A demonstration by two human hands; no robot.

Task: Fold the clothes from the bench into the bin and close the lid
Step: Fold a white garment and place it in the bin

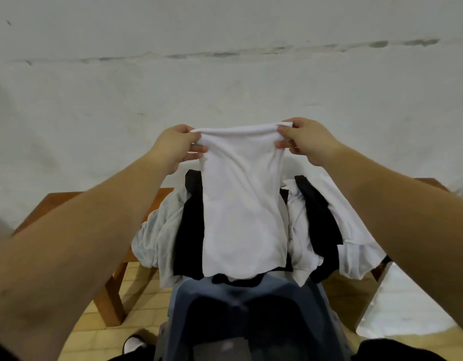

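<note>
I hold a white garment up in front of me, folded lengthwise into a narrow panel that hangs down. My left hand pinches its top left corner and my right hand pinches its top right corner. Behind it a pile of clothes, white, grey and black, lies on the wooden bench. Directly below me stands the grey-blue bin, open, with dark contents inside.
A pale plastered wall fills the background. The bench legs stand on a yellow tiled floor. A white sheet or bag lies on the floor at the right. A foot in a white sock shows at the bottom left.
</note>
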